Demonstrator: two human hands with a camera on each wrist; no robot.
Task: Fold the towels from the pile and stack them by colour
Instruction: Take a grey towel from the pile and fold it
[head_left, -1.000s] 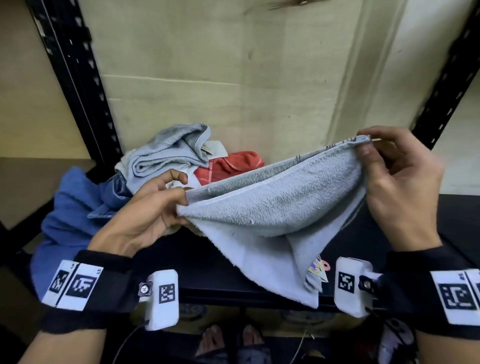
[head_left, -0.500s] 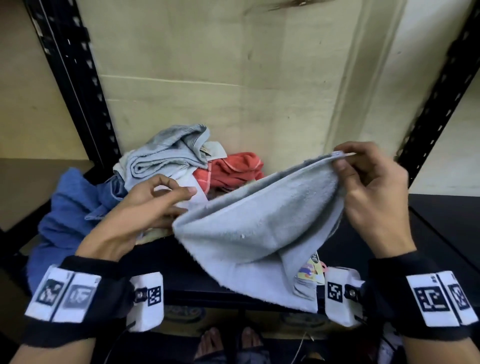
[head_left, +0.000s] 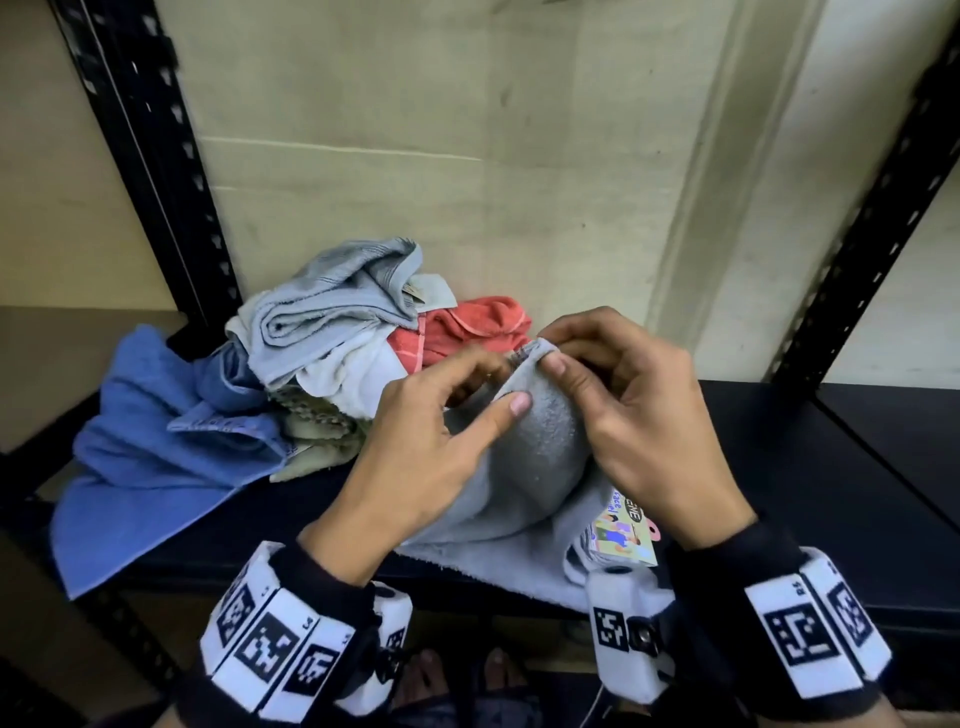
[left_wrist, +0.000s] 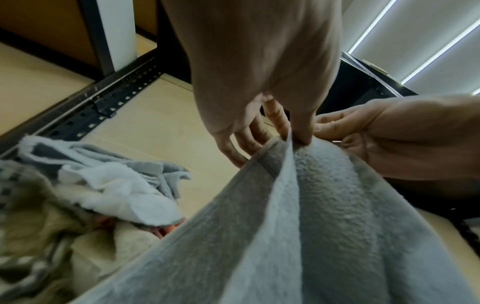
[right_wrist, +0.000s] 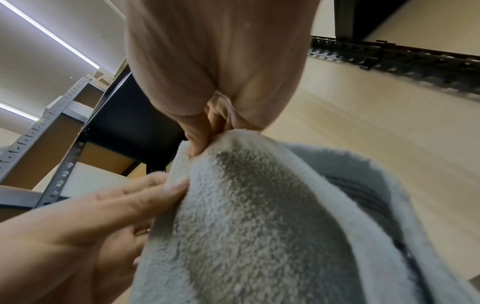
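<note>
**Corners joined on grey towel**

Corners of grey towel (head_left: 540, 441), held well apart 1 s ago, now met at top. Right hand (head_left: 639, 415) pinching joined corner between thumb and fingers; left hand (head_left: 431, 441) alongside, thumb (head_left: 511, 408) laid on cloth, fingers curled behind edge. Lower part draped on black shelf (head_left: 810, 467), printed tag (head_left: 623, 530) showing. Judged: 1st half-fold closing, no stack seen yet. Pile (head_left: 322, 374) beside, unfolded: blue, grey, white, red.
</note>
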